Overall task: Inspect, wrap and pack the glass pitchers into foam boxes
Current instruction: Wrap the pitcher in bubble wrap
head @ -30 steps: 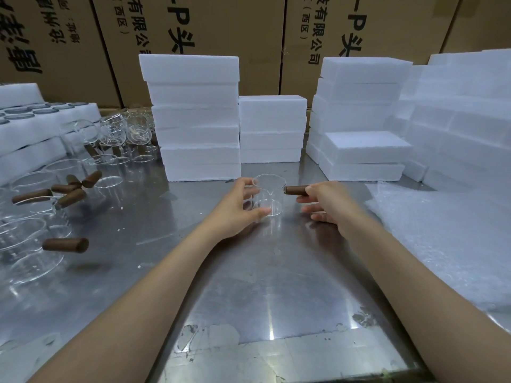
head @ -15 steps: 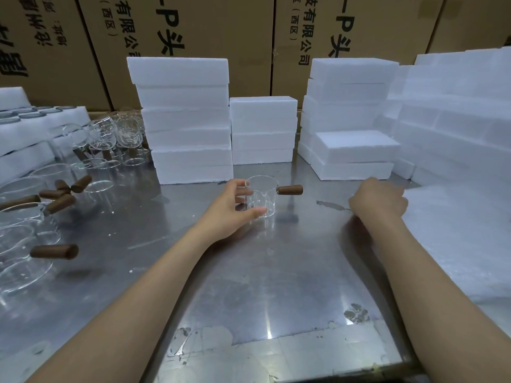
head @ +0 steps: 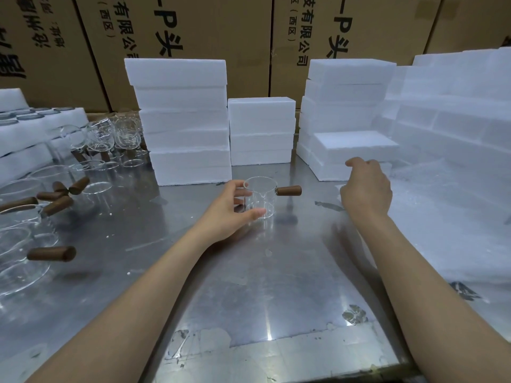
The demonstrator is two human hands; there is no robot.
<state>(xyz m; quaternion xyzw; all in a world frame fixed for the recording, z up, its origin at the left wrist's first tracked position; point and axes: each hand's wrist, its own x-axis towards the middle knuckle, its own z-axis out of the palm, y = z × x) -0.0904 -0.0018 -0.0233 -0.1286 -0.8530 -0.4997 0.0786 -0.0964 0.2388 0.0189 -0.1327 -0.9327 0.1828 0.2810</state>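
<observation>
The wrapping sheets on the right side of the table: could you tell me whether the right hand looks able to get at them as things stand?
Probably yes. The right hand hangs at the near edge of the wrapping sheets, holds nothing, and nothing lies between them. The left hand holds the pitcher well clear.

Glass pitcher (head: 260,197) in left hand (head: 231,214), seemingly.

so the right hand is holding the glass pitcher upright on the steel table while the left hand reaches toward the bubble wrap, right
Not quite: the hands are swapped. In the head view the left hand holds the glass pitcher upright on the steel table, while the right hand reaches toward the bubble wrap.
</observation>
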